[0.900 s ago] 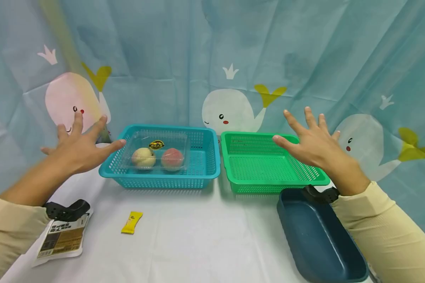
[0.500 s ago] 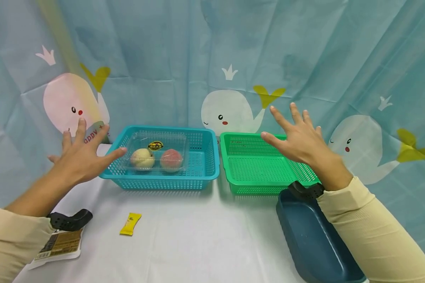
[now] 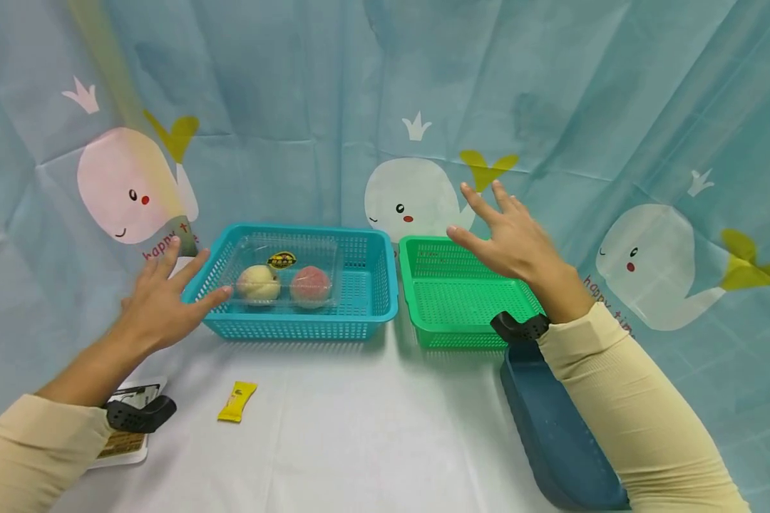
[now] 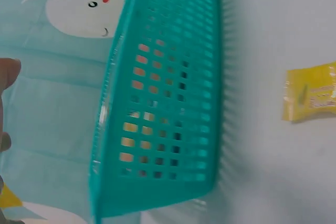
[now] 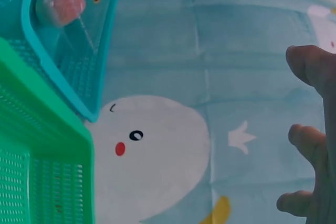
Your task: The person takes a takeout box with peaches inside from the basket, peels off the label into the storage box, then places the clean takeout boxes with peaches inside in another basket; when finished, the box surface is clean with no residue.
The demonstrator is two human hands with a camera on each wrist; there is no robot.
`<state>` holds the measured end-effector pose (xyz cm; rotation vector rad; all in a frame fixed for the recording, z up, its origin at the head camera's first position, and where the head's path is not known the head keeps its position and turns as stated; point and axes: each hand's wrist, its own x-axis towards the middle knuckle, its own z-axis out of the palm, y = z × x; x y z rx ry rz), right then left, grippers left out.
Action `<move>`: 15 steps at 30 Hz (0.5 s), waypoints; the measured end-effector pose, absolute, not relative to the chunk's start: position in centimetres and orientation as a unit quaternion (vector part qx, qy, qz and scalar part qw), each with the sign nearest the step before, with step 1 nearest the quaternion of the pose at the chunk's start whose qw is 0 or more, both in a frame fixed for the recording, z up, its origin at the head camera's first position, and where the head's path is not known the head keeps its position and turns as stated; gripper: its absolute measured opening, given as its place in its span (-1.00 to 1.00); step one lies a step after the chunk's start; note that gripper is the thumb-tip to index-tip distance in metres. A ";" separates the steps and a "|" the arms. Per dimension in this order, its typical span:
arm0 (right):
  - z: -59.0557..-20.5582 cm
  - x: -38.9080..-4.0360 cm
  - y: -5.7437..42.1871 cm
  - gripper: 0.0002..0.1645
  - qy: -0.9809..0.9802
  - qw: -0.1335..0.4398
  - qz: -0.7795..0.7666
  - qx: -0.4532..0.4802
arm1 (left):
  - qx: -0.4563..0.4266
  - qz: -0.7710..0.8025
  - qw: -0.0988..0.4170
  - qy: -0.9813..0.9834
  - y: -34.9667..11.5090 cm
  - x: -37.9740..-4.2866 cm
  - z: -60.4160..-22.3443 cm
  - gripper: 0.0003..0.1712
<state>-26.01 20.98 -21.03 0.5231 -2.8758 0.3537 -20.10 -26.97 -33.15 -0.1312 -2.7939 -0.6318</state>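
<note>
My left hand [image 3: 163, 306], fingers spread and holding nothing, is raised at the left end of a blue plastic basket [image 3: 295, 330]. Inside that basket lies a clear plastic box [image 3: 334, 263] with a pale yellow peach [image 3: 259, 283] and a pinkish peach [image 3: 310, 286]. My right hand [image 3: 513, 239] hovers with spread fingers over the green basket [image 3: 475, 338], holding nothing. In the right wrist view its fingertips [image 5: 302, 61] show at the right edge, apart from both baskets. A small yellow wrapped packet [image 3: 237, 402] lies on the table in front of the blue basket.
A dark blue tray [image 3: 561, 434] stands at the right, partly under my right forearm. At the left, a white and brown pouch [image 3: 122, 443] lies partly hidden by my left wrist. A light blue curtain [image 3: 282, 85] with whale prints hangs behind the baskets.
My right hand has moved left, from the green basket's right side to above its middle. My left hand has shifted slightly right and down. The baskets and packet stay in place.
</note>
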 end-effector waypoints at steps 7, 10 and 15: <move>-21.9 -27.6 20.0 -0.08 -0.969 0.077 0.157 0.173 | -0.051 -0.229 0.127 -0.964 -27.2 -20.4 -35.0 -0.09; -22.4 -28.2 19.6 -0.08 -0.968 0.065 0.170 0.174 | -0.049 -0.234 0.119 -0.964 -27.3 -20.7 -35.5 -0.10; -23.2 -29.1 18.5 -0.06 -0.964 0.054 0.185 0.184 | -0.043 -0.244 0.099 -0.964 -27.7 -21.2 -36.8 -0.12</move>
